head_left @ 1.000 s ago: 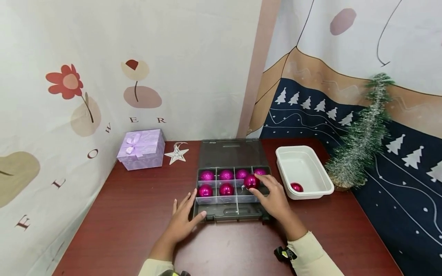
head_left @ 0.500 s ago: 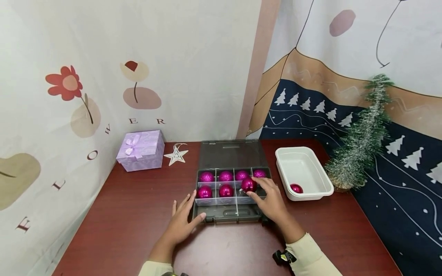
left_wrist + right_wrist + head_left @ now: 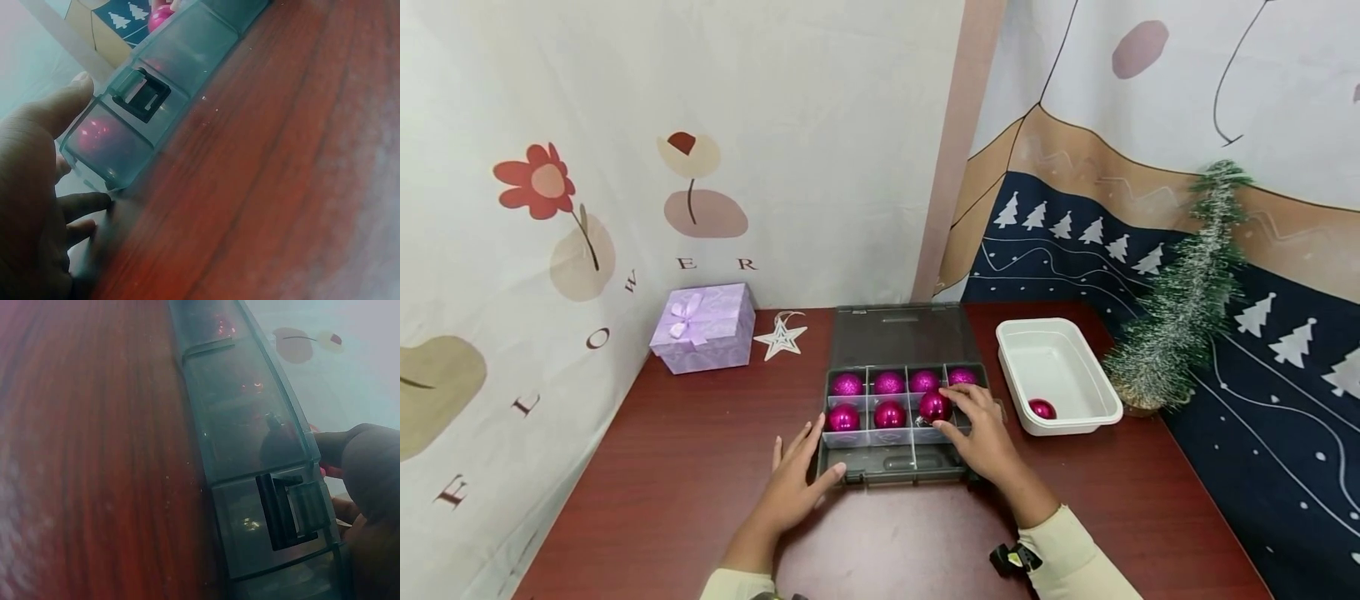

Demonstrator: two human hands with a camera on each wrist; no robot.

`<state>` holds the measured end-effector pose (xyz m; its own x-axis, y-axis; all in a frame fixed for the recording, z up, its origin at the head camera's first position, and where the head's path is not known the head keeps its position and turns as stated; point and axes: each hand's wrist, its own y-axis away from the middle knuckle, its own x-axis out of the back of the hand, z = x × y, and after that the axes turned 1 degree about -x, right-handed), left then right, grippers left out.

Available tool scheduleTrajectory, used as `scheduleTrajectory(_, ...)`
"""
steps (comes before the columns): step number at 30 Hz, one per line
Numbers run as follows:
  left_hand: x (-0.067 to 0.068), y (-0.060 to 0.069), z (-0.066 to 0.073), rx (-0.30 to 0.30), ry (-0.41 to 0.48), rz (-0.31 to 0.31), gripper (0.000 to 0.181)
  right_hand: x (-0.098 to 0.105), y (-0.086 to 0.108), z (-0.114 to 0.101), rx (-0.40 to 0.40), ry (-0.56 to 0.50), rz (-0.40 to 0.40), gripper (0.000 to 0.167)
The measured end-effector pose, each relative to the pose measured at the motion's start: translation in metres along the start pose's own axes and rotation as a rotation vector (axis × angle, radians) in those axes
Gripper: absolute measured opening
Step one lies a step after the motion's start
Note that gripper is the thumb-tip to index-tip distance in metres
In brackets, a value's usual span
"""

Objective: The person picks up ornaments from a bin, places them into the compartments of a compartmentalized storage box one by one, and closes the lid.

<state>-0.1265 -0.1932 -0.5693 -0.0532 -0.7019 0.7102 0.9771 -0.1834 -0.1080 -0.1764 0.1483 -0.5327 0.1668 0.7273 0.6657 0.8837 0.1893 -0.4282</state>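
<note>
A dark see-through compartment box (image 3: 867, 460) lies on the table with its lid (image 3: 895, 337) folded back. Glittery magenta baubles (image 3: 890, 383) fill its back row, several in all. Two shiny baubles (image 3: 843, 417) sit in the left of the row in front. Between thumb and fingers, my right hand (image 3: 988, 437) pinches another shiny bauble (image 3: 934, 406) at that row's third compartment; how deep it sits is unclear. My left hand (image 3: 796, 487) touches the box's front left corner, fingers extended. In the left wrist view the thumb (image 3: 65, 100) lies along the box edge.
To the right stands a white tub (image 3: 1060, 367) holding one shiny bauble (image 3: 1042, 408). Beyond it is a small frosted tree (image 3: 1187, 292). A lilac gift box (image 3: 703, 329) and a white star (image 3: 781, 337) are at the back left. Latches (image 3: 287, 512) protrude from the box's front.
My right hand has moved slightly left and down, bringing the pinched bauble over and lower at the third compartment. The left hand stays in place at the box corner.
</note>
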Motion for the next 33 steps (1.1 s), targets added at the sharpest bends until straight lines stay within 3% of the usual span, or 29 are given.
scheduleTrajectory(7, 0.0010, 0.0010, 0.0002, 0.004, -0.011, -0.005, 0.089, -0.0032, -0.0017, -0.0015, 0.024, 0.065, 0.002, 0.053)
scheduleTrajectory(33, -0.0003, -0.0006, -0.0013, 0.002, -0.011, 0.000, 0.090, -0.0009, -0.0014, -0.0042, -0.036, 0.066, -0.050, 0.053)
